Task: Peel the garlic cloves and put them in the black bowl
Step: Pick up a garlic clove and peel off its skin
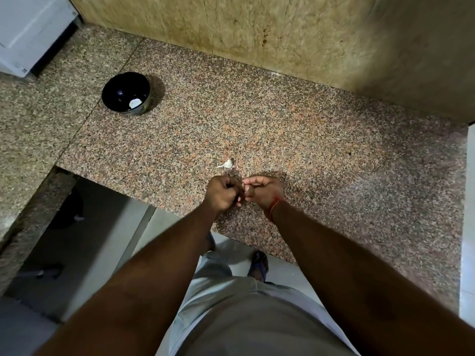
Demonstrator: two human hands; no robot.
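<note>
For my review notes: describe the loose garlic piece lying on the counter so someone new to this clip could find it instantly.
Start from the speckled granite counter that fills the middle of the view, and find the two hands held together near its front edge. Just beyond the left hand lies the garlic piece, small and white with a thin tail pointing left. It is the only pale thing lying on the bare stone, far from the black bowl.
</note>
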